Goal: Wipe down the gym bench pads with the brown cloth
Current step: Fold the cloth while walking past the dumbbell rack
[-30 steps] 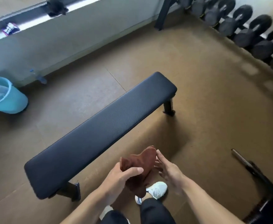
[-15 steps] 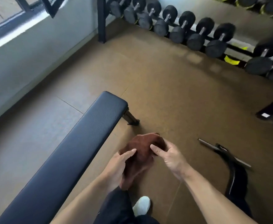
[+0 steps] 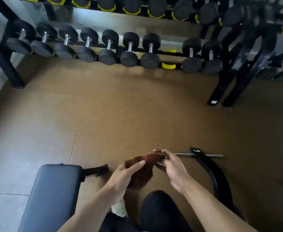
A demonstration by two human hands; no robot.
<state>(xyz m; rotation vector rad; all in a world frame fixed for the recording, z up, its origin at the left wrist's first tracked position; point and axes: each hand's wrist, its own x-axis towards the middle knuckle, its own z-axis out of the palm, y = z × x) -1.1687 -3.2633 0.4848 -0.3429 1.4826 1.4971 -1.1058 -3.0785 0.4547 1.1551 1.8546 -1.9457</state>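
A brown floor (image 3: 120, 114) fills most of the frame. A rack (image 3: 221, 77) of black dumbbells (image 3: 109, 47) runs across the top. The bench (image 3: 53, 195), dark padded, sits at lower left, its end pointing up-frame. A curved black frame (image 3: 211, 171) with a metal bar (image 3: 216, 155) lies on the floor at lower right. Low in the centre, above a dark knee (image 3: 157, 208), the left hand (image 3: 122, 180) grips the cloth (image 3: 145, 163) from below, while the right hand (image 3: 172, 169) pinches its upper edge.
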